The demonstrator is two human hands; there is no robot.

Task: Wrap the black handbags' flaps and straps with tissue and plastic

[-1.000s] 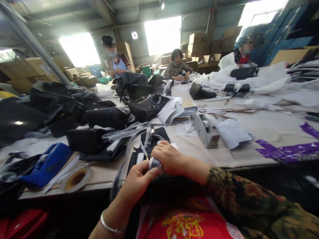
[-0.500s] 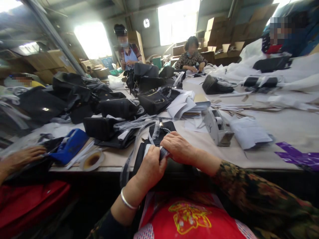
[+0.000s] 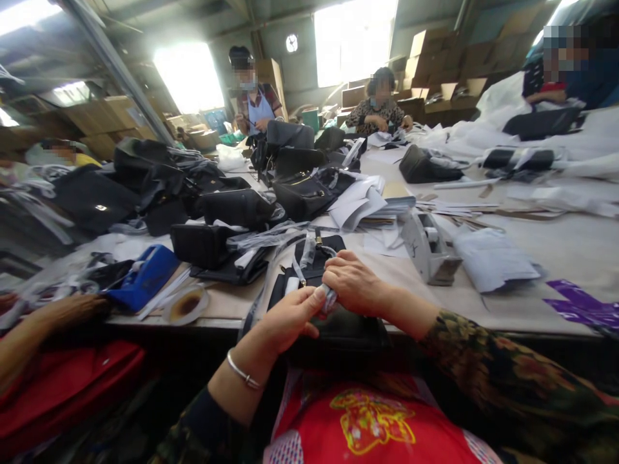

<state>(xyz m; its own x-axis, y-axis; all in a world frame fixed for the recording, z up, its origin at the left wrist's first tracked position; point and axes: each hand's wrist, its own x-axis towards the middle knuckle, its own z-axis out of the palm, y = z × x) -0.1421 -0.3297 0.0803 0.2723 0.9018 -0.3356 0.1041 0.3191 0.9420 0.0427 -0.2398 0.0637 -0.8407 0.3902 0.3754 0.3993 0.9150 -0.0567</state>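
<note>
A black handbag (image 3: pixel 345 328) lies at the table's front edge right before me, its strap partly covered in clear plastic wrap (image 3: pixel 308 252). Over the bag, my right hand (image 3: pixel 354 283) is closed around a small whitish, plastic-wrapped piece (image 3: pixel 329 300); whether it belongs to the strap I cannot tell. My left hand (image 3: pixel 290 317) meets it from the other side, thumb pressed on the same piece and lower fingers curled beneath. A gold-coloured buckle (image 3: pixel 318 238) shows at the bag's far end.
A blue tape dispenser (image 3: pixel 145 277) and a tape roll (image 3: pixel 186 305) lie to the left, near a co-worker's hand (image 3: pixel 72 314). Black bags (image 3: pixel 236 207) are heaped beyond. To the right stand a grey tape dispenser (image 3: pixel 430 248) and a white packet (image 3: pixel 493 258). Co-workers are across the table.
My left hand has turned, its thumb now lying straighter over the wrapped piece. My right hand keeps its grip. The whole view has shifted slightly.
</note>
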